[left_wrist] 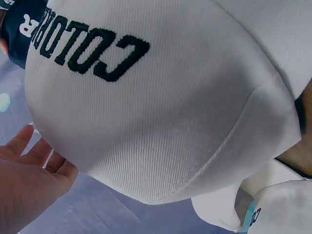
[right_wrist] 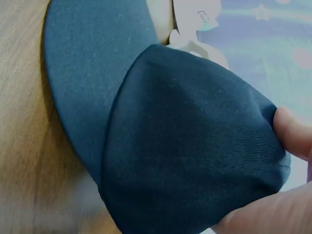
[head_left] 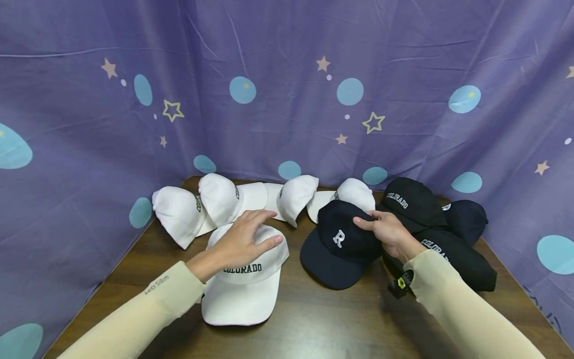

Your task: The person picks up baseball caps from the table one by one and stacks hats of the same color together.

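Note:
A white baseball cap point(head_left: 244, 299) with dark COLORADO lettering sits on the table at front left, its brim toward me. Over its crown my left hand point(head_left: 237, 244) is spread, thumb apart from the fingers. In the left wrist view the fingers point(left_wrist: 34, 156) lie loosely bent at the side of the crown, not gripping it. To the right is a navy baseball cap point(head_left: 345, 239) with a white R, brim toward me. My right hand point(head_left: 390, 232) pinches the top of its crown between thumb and fingers; the right wrist view shows the fabric point(right_wrist: 190, 141) bunched there.
Several white caps point(head_left: 219, 199) stand in a row along the back, before a purple patterned curtain point(head_left: 287, 114). At the right is a cluster of dark caps, with a black COLORADO cap point(head_left: 414, 202) and a navy cap point(head_left: 466, 219). All rest on a brown wooden table point(head_left: 323, 324).

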`<state>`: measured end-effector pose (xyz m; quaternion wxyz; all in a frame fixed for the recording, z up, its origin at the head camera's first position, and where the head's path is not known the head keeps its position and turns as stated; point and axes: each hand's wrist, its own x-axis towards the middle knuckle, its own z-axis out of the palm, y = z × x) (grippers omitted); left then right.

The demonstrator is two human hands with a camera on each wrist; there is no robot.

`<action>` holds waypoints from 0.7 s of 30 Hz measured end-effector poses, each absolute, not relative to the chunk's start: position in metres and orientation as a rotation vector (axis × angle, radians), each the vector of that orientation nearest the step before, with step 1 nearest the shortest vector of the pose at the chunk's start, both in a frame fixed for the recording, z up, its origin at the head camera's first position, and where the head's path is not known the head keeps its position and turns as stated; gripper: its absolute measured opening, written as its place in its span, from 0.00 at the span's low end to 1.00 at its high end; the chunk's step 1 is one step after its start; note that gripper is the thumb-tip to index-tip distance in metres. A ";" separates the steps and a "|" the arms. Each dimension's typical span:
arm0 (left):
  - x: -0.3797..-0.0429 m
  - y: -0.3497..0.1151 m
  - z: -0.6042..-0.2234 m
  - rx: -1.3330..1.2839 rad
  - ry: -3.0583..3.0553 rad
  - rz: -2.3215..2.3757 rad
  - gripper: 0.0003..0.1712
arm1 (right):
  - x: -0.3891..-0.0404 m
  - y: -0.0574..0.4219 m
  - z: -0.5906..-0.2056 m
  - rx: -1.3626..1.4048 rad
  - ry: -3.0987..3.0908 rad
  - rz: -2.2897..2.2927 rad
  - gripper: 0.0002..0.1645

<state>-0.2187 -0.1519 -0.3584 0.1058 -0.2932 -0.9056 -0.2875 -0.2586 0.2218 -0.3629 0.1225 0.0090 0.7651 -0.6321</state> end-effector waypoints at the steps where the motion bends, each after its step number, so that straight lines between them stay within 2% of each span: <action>1: -0.219 -0.152 -0.358 -0.862 -2.668 -0.844 0.38 | -0.258 0.223 -0.363 0.009 2.214 -1.862 0.35; 13: -0.218 -0.153 -0.355 -0.856 -2.672 -0.828 0.38 | -0.255 0.233 -0.353 -0.131 2.105 -1.904 0.19; 21: -0.218 -0.153 -0.355 -0.854 -2.678 -0.832 0.38 | -0.253 0.233 -0.352 -0.288 2.019 -1.864 0.18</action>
